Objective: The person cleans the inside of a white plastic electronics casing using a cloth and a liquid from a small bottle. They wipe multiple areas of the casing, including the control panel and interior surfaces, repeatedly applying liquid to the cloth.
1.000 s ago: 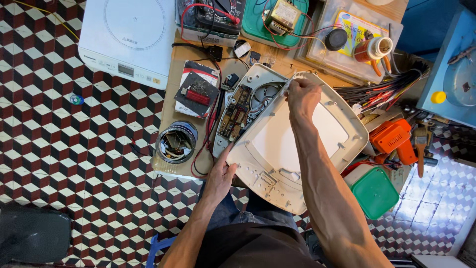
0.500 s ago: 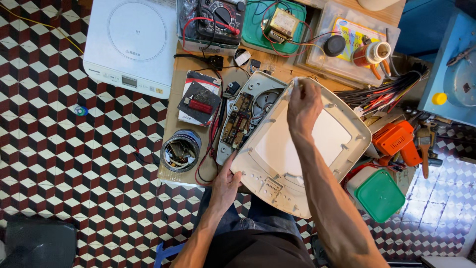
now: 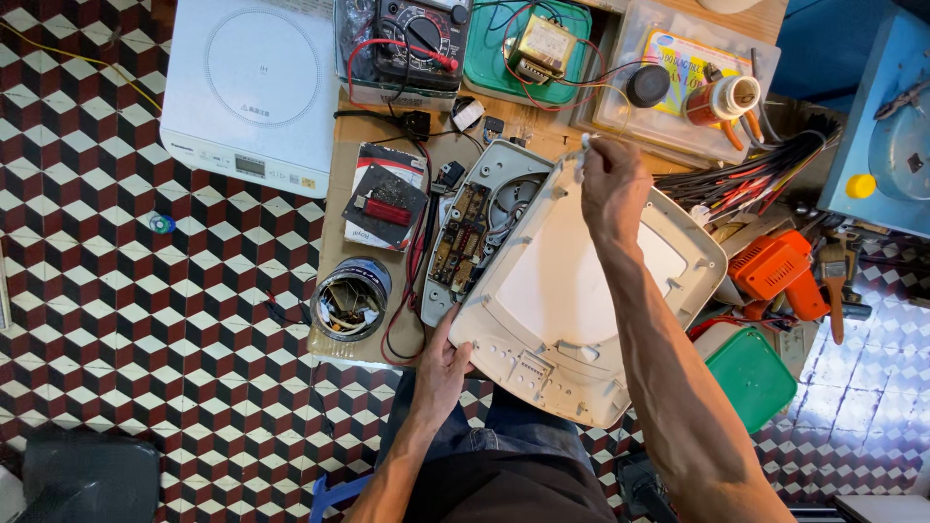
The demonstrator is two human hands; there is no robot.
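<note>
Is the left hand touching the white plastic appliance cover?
Touching. The head view shows the left hand gripping the lower left edge of the white plastic appliance cover.

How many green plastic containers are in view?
2: a green plastic tray at the top holding a transformer, and a green plastic box by the right forearm. Others may be hidden.

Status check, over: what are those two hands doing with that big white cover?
Left hand grips white cover at its near corner. Right hand pinches its far edge, cover tilted up. Open base with circuit board beneath. Red wires alongside.
</note>
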